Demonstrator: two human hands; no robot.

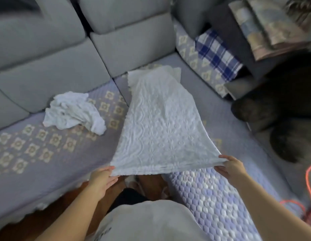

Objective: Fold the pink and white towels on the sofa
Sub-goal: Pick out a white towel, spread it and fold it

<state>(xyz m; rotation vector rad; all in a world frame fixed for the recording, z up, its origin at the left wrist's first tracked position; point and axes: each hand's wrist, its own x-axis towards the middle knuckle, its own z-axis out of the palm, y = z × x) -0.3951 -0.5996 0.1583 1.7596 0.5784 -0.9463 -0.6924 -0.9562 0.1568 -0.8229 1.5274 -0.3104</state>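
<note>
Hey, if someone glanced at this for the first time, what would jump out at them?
A long white embossed towel stretched over the sofa seat, its near corners pinched by the left hand and right hand. To its left lies a crumpled white towel.

White embossed towel (161, 122), grey sofa (47, 54)

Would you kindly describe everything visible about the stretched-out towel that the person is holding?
The stretched towel is pale, whitish, with an embossed floral and wavy texture, soft cloth by its look. It lies lengthwise, its far end resting on the sofa seat cover near the grey back cushions, with another layer of it peeking out there. The near edge is lifted and pulled taut: the left hand pinches one corner, the right hand the other. It lies apart from the crumpled white towel.
</note>
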